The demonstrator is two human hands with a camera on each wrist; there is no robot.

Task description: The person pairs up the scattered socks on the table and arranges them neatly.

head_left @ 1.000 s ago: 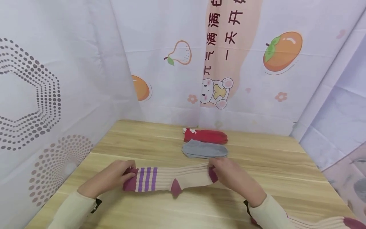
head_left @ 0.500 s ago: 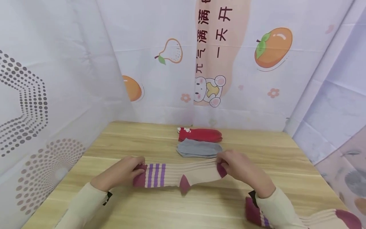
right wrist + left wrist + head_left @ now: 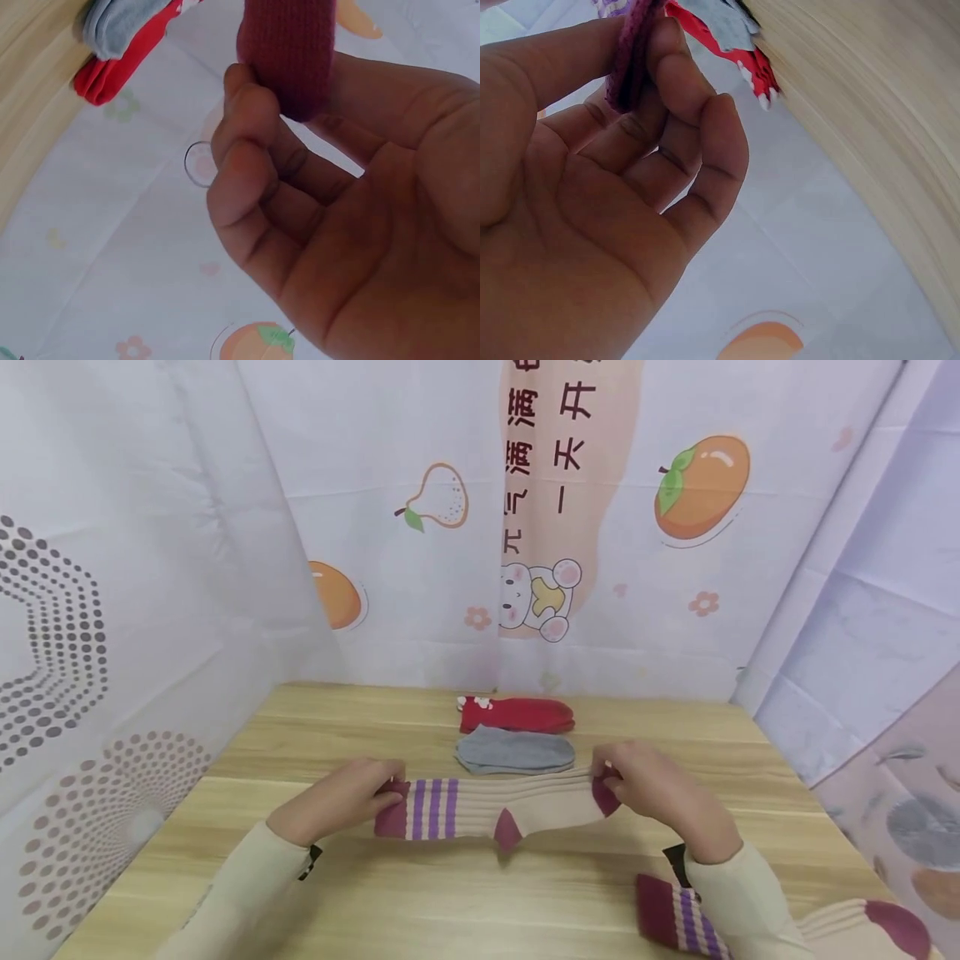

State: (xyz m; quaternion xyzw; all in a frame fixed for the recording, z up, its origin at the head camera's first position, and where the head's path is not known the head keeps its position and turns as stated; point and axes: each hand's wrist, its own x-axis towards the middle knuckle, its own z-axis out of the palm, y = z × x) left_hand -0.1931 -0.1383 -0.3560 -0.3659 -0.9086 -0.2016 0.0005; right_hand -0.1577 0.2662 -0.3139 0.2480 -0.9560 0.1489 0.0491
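Observation:
A cream ribbed sock (image 3: 480, 806) with purple stripes and maroon cuff, heel and toe is stretched sideways between both hands in the head view. The left hand (image 3: 341, 800) pinches its maroon cuff; the left wrist view shows that cuff (image 3: 630, 60) between thumb and fingers. At the other end the right hand (image 3: 660, 789) pinches the maroon toe (image 3: 289, 60), seen close up in the right wrist view. The sock looks held just above the table, its heel hanging down. Below the right forearm lies a matching striped sock (image 3: 660, 912), partly covered by the sleeve.
Behind the held sock lie grey socks (image 3: 517, 750), with red socks (image 3: 517, 714) just beyond them. The wooden table (image 3: 360, 910) ends at a printed curtain (image 3: 390, 652) at the back, and more curtain hangs at both sides.
Both hands, still holding the sock, have shifted right and slightly farther from the body relative to the grey socks. The view has turned a little, and more of the second striped sock shows.

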